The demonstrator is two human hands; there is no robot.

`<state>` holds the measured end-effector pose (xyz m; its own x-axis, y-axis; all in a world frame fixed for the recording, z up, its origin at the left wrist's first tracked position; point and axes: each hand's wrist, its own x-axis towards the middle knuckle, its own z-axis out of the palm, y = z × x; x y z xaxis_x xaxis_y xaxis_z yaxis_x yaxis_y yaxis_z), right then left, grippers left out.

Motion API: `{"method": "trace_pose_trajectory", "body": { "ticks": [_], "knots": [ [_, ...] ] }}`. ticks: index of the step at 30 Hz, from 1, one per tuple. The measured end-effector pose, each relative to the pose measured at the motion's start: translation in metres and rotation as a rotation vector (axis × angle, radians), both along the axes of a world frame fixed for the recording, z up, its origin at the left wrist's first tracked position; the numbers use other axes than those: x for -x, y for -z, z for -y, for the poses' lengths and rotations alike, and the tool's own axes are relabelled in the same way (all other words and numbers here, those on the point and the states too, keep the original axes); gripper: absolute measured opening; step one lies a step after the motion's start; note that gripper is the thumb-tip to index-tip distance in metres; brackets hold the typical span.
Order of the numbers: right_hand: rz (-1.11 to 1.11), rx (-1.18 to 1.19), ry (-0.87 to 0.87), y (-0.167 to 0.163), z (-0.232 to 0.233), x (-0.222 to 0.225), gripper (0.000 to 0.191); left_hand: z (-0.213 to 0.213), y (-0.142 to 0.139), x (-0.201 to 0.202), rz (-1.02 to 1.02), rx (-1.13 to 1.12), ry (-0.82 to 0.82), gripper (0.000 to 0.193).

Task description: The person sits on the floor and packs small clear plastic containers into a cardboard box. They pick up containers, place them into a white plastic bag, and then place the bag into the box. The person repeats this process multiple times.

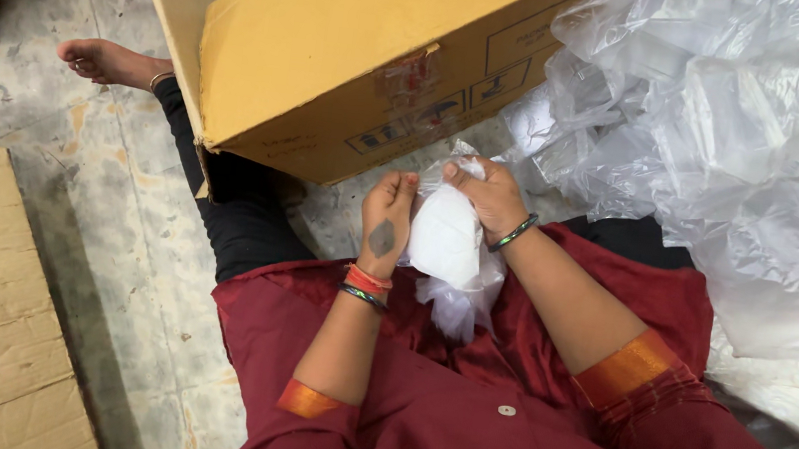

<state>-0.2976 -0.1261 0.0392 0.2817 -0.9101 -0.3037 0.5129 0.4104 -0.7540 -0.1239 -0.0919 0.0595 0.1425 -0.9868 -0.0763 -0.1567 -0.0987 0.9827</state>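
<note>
Worn grey stone floor (130,254) with cardboard boxes (359,49) standing around.

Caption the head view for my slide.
Both hands, left hand and right hand, grip a white plastic-wrapped bundle beside a yellow cardboard box.

There is one view only, from the camera on my head, looking steeply down over my chest and lap. My left hand (386,221) and right hand (490,197) sit close, near the middle of the frame. The cardboard box (339,47) fills the top just beyond them, the clear plastic bags (750,144) lie right of the box, and the floor (119,223) left of it.
</note>
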Motion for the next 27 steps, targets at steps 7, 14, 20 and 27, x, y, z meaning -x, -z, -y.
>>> {"method": "trace_pose_trajectory", "body": {
  "ticks": [7,14,20,27],
  "knots": [
    [0.328,-0.034,-0.178,0.014,0.004,0.012,0.024,0.004,0.017,-0.009,-0.178,-0.002,-0.07,0.035],
    [-0.434,0.18,-0.513,0.002,0.038,0.052,0.037,0.001,0.019,-0.041,-1.612,-0.14,0.142,0.036],
    [-0.93,0.455,-0.606,-0.001,0.021,0.037,0.035,-0.043,0.027,-0.044,-1.304,-0.279,-0.127,0.007],
    [-1.358,0.56,-0.196,0.002,-0.012,-0.034,0.034,-0.033,0.061,-0.056,-0.277,-0.109,-0.337,0.028]
  ]
}}
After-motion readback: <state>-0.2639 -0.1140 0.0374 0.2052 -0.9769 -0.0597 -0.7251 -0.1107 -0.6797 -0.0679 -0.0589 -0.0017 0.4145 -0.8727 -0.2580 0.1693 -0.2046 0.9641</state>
